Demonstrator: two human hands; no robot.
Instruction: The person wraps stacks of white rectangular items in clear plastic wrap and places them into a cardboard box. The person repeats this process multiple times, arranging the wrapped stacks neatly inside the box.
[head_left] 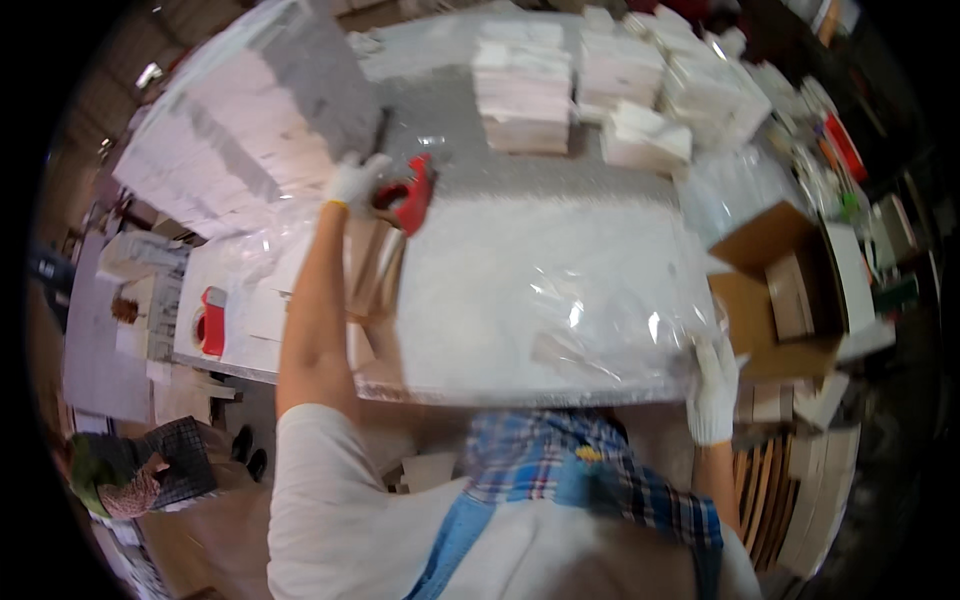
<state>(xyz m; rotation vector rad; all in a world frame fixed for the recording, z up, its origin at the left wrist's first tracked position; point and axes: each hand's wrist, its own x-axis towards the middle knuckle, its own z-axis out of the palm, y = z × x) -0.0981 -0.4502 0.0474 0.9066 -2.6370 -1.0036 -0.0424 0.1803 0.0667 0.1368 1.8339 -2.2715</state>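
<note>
left hand (357, 182) | blurred | red tool (412, 193) kind unclear

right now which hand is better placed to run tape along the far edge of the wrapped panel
Left, probably: the left hand already holds the red tape dispenser at that far edge, while the right hand grips the wrapped panel's near corner.

Gloved hands (712, 385) hold plastic-wrapped panel (540, 290), red tape dispenser (412, 192)

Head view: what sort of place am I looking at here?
Probably a packing workshop or small warehouse. Stacks of white flat goods crowd the worktable, an open cardboard box sits at its right, and the gloved left hand holds a red tape dispenser over a plastic-wrapped bundle.
</note>
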